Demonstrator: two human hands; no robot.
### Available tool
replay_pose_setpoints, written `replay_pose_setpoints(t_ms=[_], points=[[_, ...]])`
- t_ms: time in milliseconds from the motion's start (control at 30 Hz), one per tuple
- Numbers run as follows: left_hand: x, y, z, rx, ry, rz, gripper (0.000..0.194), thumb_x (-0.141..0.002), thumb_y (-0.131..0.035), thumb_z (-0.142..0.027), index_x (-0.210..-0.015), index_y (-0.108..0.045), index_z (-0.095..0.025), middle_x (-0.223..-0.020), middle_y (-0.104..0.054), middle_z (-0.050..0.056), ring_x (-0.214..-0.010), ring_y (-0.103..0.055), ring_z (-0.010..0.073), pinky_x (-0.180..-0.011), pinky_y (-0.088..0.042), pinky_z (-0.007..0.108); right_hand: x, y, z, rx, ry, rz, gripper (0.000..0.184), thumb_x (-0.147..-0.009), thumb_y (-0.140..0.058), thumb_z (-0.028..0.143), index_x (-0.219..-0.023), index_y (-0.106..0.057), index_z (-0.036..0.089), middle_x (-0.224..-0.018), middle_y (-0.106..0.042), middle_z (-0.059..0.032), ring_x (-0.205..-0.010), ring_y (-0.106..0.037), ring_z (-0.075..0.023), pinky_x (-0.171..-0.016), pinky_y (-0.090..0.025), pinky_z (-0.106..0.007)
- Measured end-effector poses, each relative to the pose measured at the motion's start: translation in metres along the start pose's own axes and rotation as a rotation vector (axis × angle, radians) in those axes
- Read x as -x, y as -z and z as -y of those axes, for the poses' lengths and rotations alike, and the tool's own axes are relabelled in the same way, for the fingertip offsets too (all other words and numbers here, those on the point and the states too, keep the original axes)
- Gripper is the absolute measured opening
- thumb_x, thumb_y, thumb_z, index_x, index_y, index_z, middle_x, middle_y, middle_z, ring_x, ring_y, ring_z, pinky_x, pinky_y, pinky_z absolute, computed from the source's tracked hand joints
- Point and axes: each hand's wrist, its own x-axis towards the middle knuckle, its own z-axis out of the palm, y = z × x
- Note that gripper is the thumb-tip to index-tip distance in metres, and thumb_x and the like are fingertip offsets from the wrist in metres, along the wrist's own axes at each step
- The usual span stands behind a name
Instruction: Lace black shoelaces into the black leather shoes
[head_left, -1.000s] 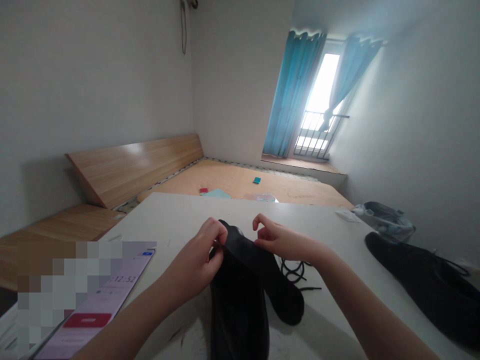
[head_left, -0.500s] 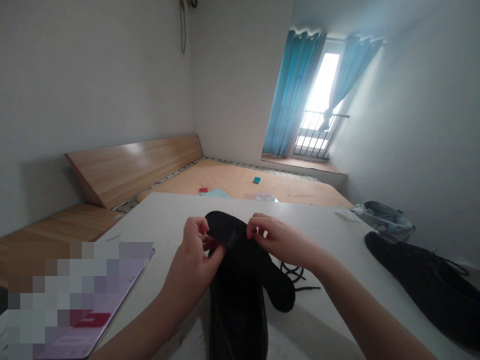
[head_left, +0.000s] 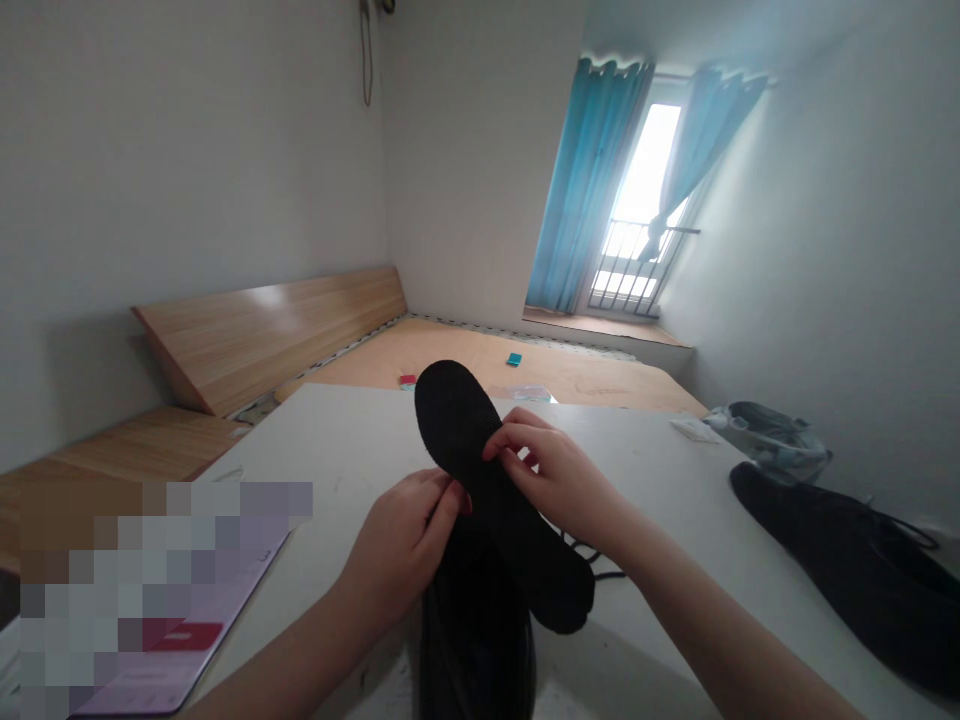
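Note:
A black insole is held up at a slant over a black shoe, its wide end pointing up and away. My left hand pinches the insole's left edge near its middle. On the opposite edge, a little higher, my right hand grips it between thumb and fingers. The insole's narrow end hangs to the right of the shoe's opening. Behind it, black laces lie partly hidden on the table. The shoe's far part is covered by the insole and my left hand.
Another black shoe lies on the white table at the right, near a clear plastic bag. A purple sheet, partly pixelated, is at the left. Beyond the table is a bed with small items on it.
The insole's wide end has risen and now stands more upright, flatter than its earlier bent shape. My left hand has shifted down along its edge.

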Motion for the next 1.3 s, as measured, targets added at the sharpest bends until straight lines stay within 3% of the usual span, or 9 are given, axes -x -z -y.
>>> replay_pose_setpoints(t_ms=[133,267,500,667,800,933,1067,1233,1300], points=[[0.0,-0.002,0.001,-0.006,0.008,0.012,0.039,-0.096,-0.029,-0.039,-0.083,-0.061,-0.022,-0.083,-0.068,0.007,-0.079,-0.062,0.0254,-0.073,-0.044,0.035,0.006,0.002,0.014,0.005,-0.033,0.051,0.018,-0.091,-0.054,0.033,-0.084,-0.064,0.021,-0.092,-0.057,-0.0029,-0.073,-0.056,-0.014,-0.064,-0.044,-0.03],[0.001,-0.002,0.001,0.005,-0.017,0.045,0.035,-0.095,-0.032,-0.039,-0.093,-0.062,-0.022,-0.094,-0.069,0.008,-0.088,-0.063,0.0263,-0.077,-0.045,0.035,0.011,0.004,0.023,0.024,-0.091,0.109,0.031,-0.08,-0.067,0.051,-0.076,-0.061,0.021,-0.089,-0.058,-0.0025,-0.074,-0.055,-0.0159,-0.065,-0.044,-0.031],[0.004,-0.001,-0.002,-0.05,-0.035,0.076,0.026,-0.094,-0.036,-0.037,-0.087,-0.057,-0.022,-0.084,-0.065,0.005,-0.082,-0.061,0.0253,-0.073,-0.042,0.036,0.012,0.006,0.023,-0.071,-0.113,0.09,0.012,-0.081,-0.064,0.034,-0.08,-0.063,0.022,-0.095,-0.059,-0.0018,-0.083,-0.057,-0.0167,-0.072,-0.045,-0.032],[0.002,0.007,-0.013,-0.191,-0.127,0.22,0.026,-0.067,-0.07,-0.034,-0.074,-0.048,-0.023,-0.078,-0.06,0.0,-0.075,-0.055,0.0234,-0.068,-0.039,0.034,0.007,0.011,0.02,-0.112,-0.213,0.034,0.01,-0.081,-0.056,0.024,-0.071,-0.058,0.021,-0.076,-0.06,-0.0002,-0.071,-0.055,-0.0159,-0.064,-0.044,-0.03],[-0.006,0.012,-0.021,-0.327,-0.135,0.29,0.015,-0.069,-0.059,-0.02,-0.082,-0.053,-0.023,-0.087,-0.061,0.002,-0.085,-0.058,0.025,-0.072,-0.042,0.035,0.008,0.02,0.022,-0.104,-0.278,0.008,0.011,-0.081,-0.055,0.027,-0.072,-0.056,0.021,-0.065,-0.055,0.0021,-0.057,-0.048,-0.0128,-0.053,-0.037,-0.027],[-0.018,0.02,-0.024,-0.386,-0.192,0.345,0.027,-0.081,-0.049,-0.017,-0.102,-0.064,-0.026,-0.114,-0.063,0.004,-0.097,-0.063,0.0229,-0.083,-0.046,0.034,0.019,0.037,0.028,-0.187,-0.302,-0.012,0.011,-0.082,-0.055,0.029,-0.074,-0.055,0.021,-0.059,-0.049,0.0039,-0.052,-0.044,-0.0108,-0.047,-0.031,-0.024],[-0.03,0.026,-0.026,-0.463,-0.238,0.425,0.023,-0.088,-0.049,-0.019,-0.098,-0.068,-0.025,-0.11,-0.069,0.003,-0.093,-0.067,0.0229,-0.081,-0.049,0.033,0.043,0.057,0.04,-0.207,-0.402,0.153,0.014,-0.085,-0.049,0.03,-0.075,-0.051,0.021,-0.059,-0.046,0.0046,-0.053,-0.042,-0.0107,-0.047,-0.03,-0.023],[-0.043,0.017,-0.034,-0.522,-0.253,0.473,0.027,-0.091,-0.052,-0.028,-0.113,-0.068,-0.027,-0.11,-0.072,0.004,-0.096,-0.068,0.0263,-0.077,-0.05,0.035,0.083,0.08,0.054,0.157,-0.458,0.469,0.017,-0.083,-0.049,0.026,-0.089,-0.065,0.025,-0.073,-0.062,0.0012,-0.062,-0.051,-0.014,-0.053,-0.035,-0.025],[-0.047,0.013,-0.037,-0.544,-0.259,0.498,0.027,-0.094,-0.048,-0.03,-0.108,-0.071,-0.026,-0.108,-0.073,0.005,-0.095,-0.068,0.0264,-0.077,-0.05,0.035,0.093,0.088,0.059,0.25,-0.479,0.562,0.02,-0.082,-0.05,0.026,-0.091,-0.067,0.027,-0.075,-0.064,0.0011,-0.063,-0.053,-0.015,-0.054,-0.034,-0.025]])
